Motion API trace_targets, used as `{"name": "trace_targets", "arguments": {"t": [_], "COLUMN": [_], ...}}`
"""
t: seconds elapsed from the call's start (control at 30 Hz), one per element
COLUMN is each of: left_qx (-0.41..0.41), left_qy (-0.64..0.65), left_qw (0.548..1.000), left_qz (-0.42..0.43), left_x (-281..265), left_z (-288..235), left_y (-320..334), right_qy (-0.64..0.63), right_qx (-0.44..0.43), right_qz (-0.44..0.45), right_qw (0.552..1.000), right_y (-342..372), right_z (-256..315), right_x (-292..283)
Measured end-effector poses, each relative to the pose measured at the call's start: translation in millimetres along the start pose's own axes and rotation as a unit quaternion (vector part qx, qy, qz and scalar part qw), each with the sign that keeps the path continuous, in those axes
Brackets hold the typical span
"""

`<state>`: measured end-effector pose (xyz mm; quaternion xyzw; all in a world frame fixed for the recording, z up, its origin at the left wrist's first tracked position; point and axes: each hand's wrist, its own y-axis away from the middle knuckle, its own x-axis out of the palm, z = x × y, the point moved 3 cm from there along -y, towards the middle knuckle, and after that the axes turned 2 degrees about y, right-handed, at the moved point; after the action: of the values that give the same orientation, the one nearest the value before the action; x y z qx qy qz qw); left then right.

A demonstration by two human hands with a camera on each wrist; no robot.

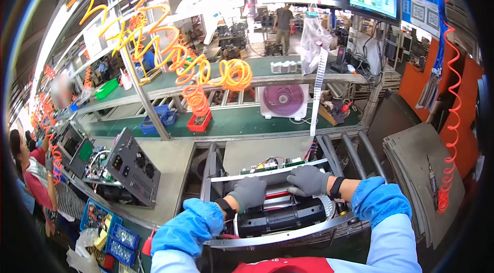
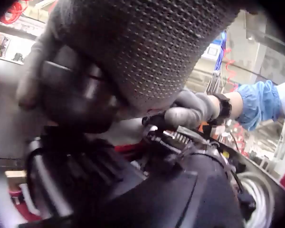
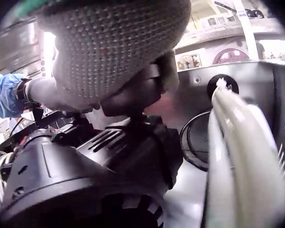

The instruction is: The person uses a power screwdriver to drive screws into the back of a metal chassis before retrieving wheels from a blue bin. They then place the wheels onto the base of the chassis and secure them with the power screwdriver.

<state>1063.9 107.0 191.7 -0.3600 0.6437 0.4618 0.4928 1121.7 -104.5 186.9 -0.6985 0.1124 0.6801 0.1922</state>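
In the lower middle of the head view, an open metal chassis (image 1: pixel 278 242) lies lengthwise across the work surface, with a black ribbed housing (image 1: pixel 283 217) seated inside it along the near side. The left hand (image 1: pixel 249 192), in a grey knit glove, is positioned above the left portion of the housing; its fingers are curled round a dark part (image 2: pixel 80 90), which fills the space beneath the palm at upper left of the left wrist view. The right hand (image 1: pixel 310 180), gloved alike, is positioned farther right, near the far side of the chassis—its fingers are bent round a dark component (image 3: pixel 133 92) at the upper middle of the right wrist view. Whether both hands hold one and the same piece cannot be told. A red strip (image 1: pixel 278 195) runs between the hands, on the far side of the housing. Circuit boards (image 1: pixel 260 171) line the far edge of the chassis. In the right wrist view, pale tubing (image 3: pixel 242 137) rises beside the housing at right, near a round black opening (image 3: pixel 223 87) in the chassis wall. At left of the head view, a second unit (image 1: pixel 135 167) stands upright—its vented panel faces right.
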Motion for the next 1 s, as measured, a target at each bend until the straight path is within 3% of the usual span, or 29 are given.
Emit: {"name": "trace_targets", "arguments": {"t": [0.03, 0.1, 0.17, 0.2, 0.3, 0.37, 0.43, 0.5, 0.6, 0.63, 0.7, 0.77, 0.83, 0.87, 0.9, 0.97, 1.0], "left_qx": [0.066, 0.207, 0.323, 0.279, -0.031, -0.12, -0.137, -0.056, 0.256, 0.272, 0.32, 0.102, -0.061, -0.097, -0.121, -0.077, 0.009], "left_qy": [-0.041, -0.076, -0.107, -0.089, 0.03, 0.051, 0.024, -0.005, -0.083, -0.086, -0.101, 0.012, 0.018, 0.016, 0.02, 0.002, -0.019], "left_qw": [0.997, 0.974, 0.938, 0.955, 0.997, 0.991, 0.988, 0.998, 0.962, 0.958, 0.942, 0.994, 0.998, 0.995, 0.992, 0.997, 0.999], "left_qz": [-0.01, -0.044, -0.065, -0.049, -0.063, 0.023, 0.061, 0.035, -0.052, -0.045, -0.033, -0.032, 0.018, 0.03, 0.019, 0.014, -0.024], "left_x": [1, 5, 9, 8, -4, -5, 0, -3, 6, 9, 6, -6, -13, -12, -1, 3, 4], "left_z": [3, 14, 19, 17, -2, -3, -2, -1, 20, 26, 21, 6, -6, -10, -6, -1, 3], "left_y": [3, 2, 0, 0, 12, 2, -9, 0, 6, 7, -1, 9, 10, 7, -1, -1, 3], "right_qy": [-0.007, -0.025, -0.042, -0.049, -0.06, -0.058, -0.032, -0.01, -0.036, -0.051, -0.059, -0.064, -0.073, -0.074, -0.072, -0.027, -0.016], "right_qx": [0.033, 0.199, 0.299, 0.3, 0.2, 0.132, 0.06, 0.049, 0.174, 0.241, 0.292, 0.278, 0.259, 0.247, 0.203, 0.076, 0.051], "right_qz": [-0.022, -0.004, -0.013, -0.008, 0.005, 0.026, 0.054, 0.068, 0.045, 0.042, 0.007, 0.017, 0.003, 0.018, 0.034, 0.079, 0.093], "right_qw": [0.999, 0.98, 0.953, 0.953, 0.978, 0.989, 0.996, 0.996, 0.983, 0.968, 0.955, 0.958, 0.963, 0.966, 0.976, 0.994, 0.994], "right_y": [0, -2, -4, -3, 10, 9, 2, -3, -2, -3, -3, 0, 5, 6, 6, 1, -2], "right_z": [1, 14, 20, 23, 21, 11, 6, 0, 12, 17, 23, 25, 21, 20, 16, 8, 5], "right_x": [4, -2, 0, -6, -12, -5, -10, 3, -7, -8, -10, -11, -4, -4, -5, -3, -1]}}
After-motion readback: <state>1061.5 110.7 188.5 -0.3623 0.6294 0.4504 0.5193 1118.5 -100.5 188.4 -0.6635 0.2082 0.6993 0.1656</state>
